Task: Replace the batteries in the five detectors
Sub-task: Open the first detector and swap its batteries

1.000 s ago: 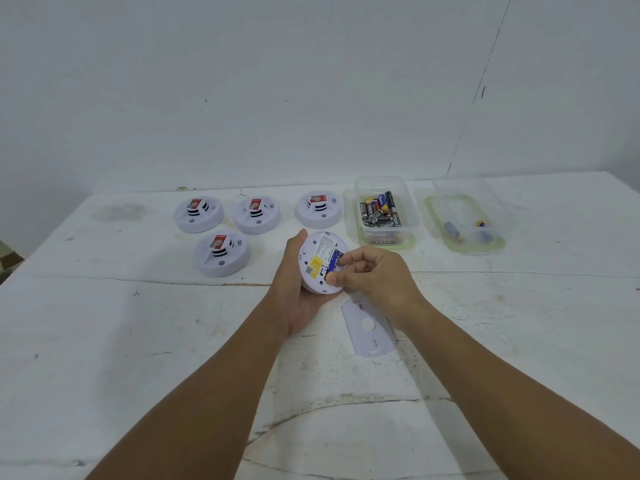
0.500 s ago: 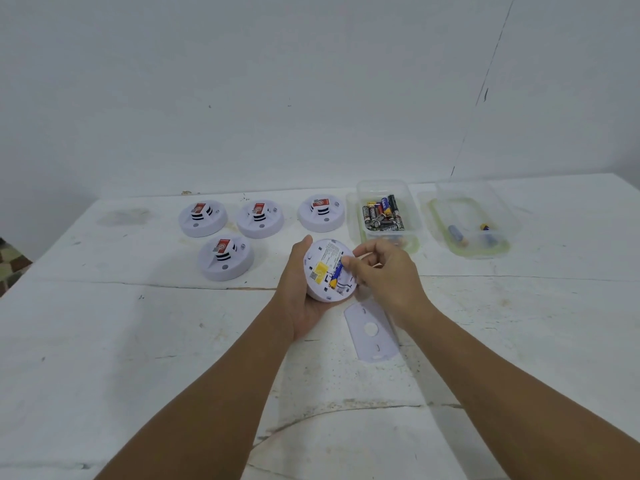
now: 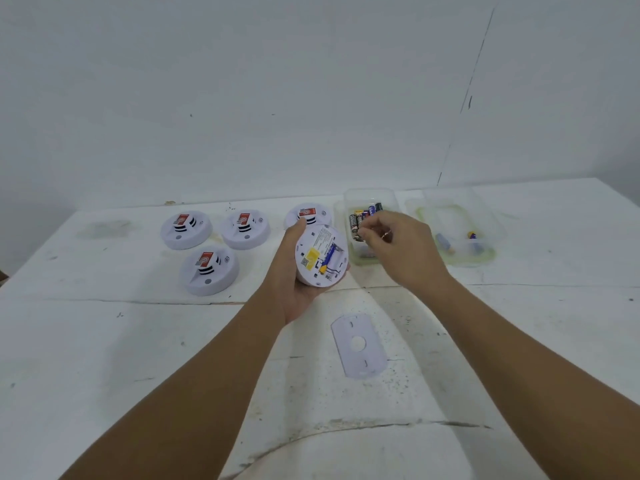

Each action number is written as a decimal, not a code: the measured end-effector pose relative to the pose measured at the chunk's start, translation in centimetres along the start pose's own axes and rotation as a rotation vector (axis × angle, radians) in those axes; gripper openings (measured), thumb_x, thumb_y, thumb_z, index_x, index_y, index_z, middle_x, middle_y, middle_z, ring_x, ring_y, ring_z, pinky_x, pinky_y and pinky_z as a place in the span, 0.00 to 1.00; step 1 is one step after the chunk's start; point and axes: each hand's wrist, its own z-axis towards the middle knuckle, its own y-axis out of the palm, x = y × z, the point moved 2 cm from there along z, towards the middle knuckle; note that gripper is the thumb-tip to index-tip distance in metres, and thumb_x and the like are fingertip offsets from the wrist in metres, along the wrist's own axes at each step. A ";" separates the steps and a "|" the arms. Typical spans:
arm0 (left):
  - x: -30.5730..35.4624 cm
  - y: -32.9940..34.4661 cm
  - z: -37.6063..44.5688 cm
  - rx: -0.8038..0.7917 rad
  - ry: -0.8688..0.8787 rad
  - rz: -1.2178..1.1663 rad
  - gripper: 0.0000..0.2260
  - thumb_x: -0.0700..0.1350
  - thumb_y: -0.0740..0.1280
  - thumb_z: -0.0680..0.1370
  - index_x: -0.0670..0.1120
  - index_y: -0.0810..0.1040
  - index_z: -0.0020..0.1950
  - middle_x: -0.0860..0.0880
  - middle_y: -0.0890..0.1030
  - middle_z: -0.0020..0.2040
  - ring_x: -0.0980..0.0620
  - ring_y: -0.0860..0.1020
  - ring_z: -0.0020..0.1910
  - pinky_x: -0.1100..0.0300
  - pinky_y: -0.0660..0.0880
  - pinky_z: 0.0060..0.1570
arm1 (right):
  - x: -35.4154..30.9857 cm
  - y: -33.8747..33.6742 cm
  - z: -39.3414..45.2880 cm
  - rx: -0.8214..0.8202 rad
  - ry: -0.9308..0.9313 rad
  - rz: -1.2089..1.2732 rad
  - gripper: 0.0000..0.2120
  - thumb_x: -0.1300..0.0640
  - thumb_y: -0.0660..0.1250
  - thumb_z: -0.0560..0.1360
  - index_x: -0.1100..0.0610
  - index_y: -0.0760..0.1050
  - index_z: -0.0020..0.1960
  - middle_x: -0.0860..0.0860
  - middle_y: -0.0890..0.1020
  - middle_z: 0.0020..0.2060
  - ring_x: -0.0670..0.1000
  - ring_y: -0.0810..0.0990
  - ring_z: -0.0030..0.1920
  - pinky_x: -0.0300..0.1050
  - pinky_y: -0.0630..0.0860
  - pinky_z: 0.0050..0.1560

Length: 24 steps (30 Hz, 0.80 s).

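While my left hand (image 3: pixel 298 282) is gripping the open detector (image 3: pixel 320 255), my right hand (image 3: pixel 398 247) is pinching a battery (image 3: pixel 360 234) over the battery tub (image 3: pixel 370 202), right of it; reversed polarity is the risk.

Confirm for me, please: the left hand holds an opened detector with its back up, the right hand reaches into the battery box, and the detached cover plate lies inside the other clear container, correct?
Not quite. In the head view the cover plate lies flat on the table, near the person, not inside the other clear container. The rest holds: the left hand holds the opened detector back up, and the right hand reaches into the battery box.
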 end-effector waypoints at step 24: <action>-0.7 -2.3 2.8 -0.013 -0.062 -0.126 0.31 0.60 0.68 0.72 0.43 0.79 0.69 0.36 0.85 0.60 0.35 0.81 0.59 0.41 0.83 0.54 | 2.5 3.5 10.1 -0.309 0.103 -0.972 0.04 0.57 0.63 0.77 0.51 0.75 0.46 0.48 0.77 0.38 0.53 0.74 0.38 0.53 0.57 0.51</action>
